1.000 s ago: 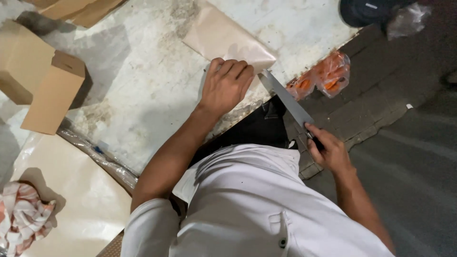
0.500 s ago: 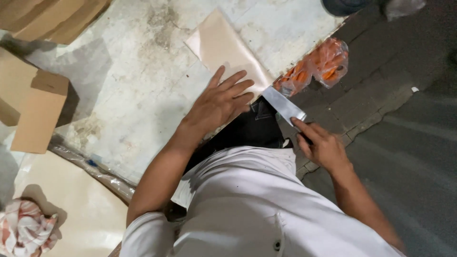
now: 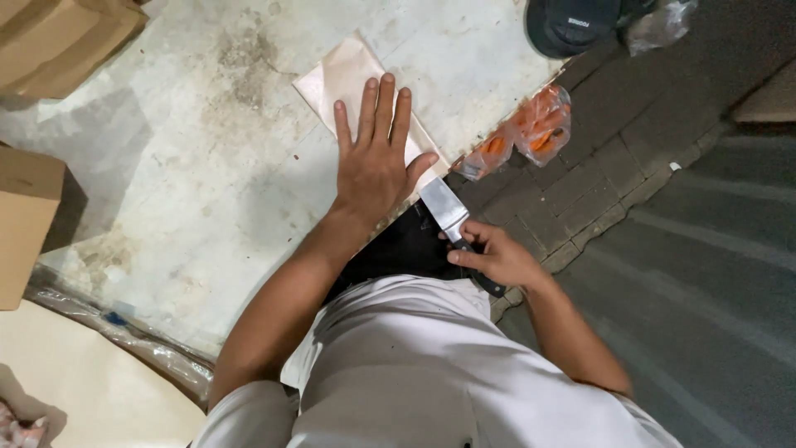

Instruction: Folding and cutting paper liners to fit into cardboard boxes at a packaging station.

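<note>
Paper: I log one tan sheet (image 3: 344, 79) lying flat on the pale stained slab (image 3: 191, 182), its long axis running from upper left to lower right, the lower end at the slab's edge.
Left hand: my left hand (image 3: 375, 162) lies open, palm down on the sheet, fingers spread and pointing up the frame, thumb out to the right. The forearm runs down and left toward my white shirt (image 3: 414, 373).
Knife: a broad steel blade (image 3: 445, 207) points up and left, tip just beside the left thumb, at the sheet's lower end. Its long axis runs from upper left to lower right; the dark handle end shows below my fist.
Right hand: my right hand (image 3: 493, 255) is closed around the knife handle, knuckles up, wrist bent back toward my body.
Bags: two clear plastic bags (image 3: 531, 129) holding orange pieces, side by side on the dark paving (image 3: 605, 174) right of the blade.
Cap: a dark cap (image 3: 572, 23) at the top edge, well apart from the hands.
Boxes: brown cardboard boxes (image 3: 29, 224) at the left edge and top left corner; I cannot tell their contents.
</note>
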